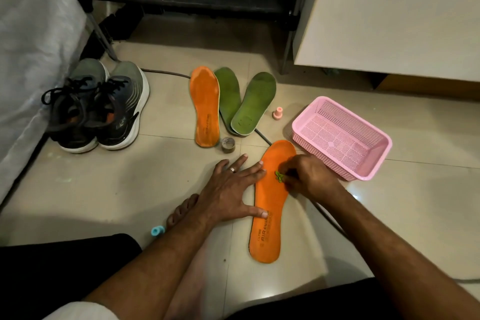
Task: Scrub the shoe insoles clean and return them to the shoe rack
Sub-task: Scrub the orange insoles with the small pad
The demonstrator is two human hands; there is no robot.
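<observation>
Fingers point(255, 165) of left hand point(228, 189) spread flat, pinning near orange insole point(270, 205) to floor point(104, 184); right hand point(309, 176) pinches small green scrubber point(279, 176) against it.
Second orange insole point(205, 106) and two green insoles point(241, 104) lie farther back; pink basket point(363, 163) just right; shoes point(98, 106) left.
</observation>
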